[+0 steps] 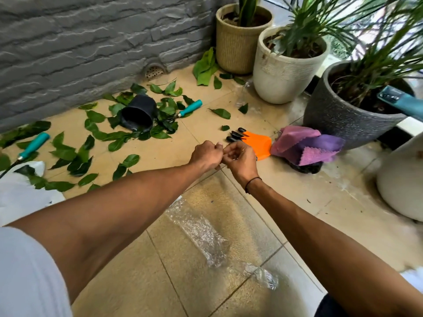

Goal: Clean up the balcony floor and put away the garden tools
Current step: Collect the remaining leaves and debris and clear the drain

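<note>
Your left hand (pixel 207 155) and right hand (pixel 240 159) meet at arm's length, fingers curled and pinching the top edge of a clear plastic bag (pixel 206 232), likely to work its mouth open for the litter; the film is too sheer to be sure. The bag hangs below your hands over the floor tiles (pixel 128 271). Leaves (pixel 128 138) lie scattered beyond and left of both hands around a tipped black pot (pixel 138 113). A teal-handled hand rake (pixel 187 108) lies beside that pot; another teal-handled tool (pixel 32 146) lies far left. An orange clawed glove (pixel 257 144) lies just past your right hand.
</note>
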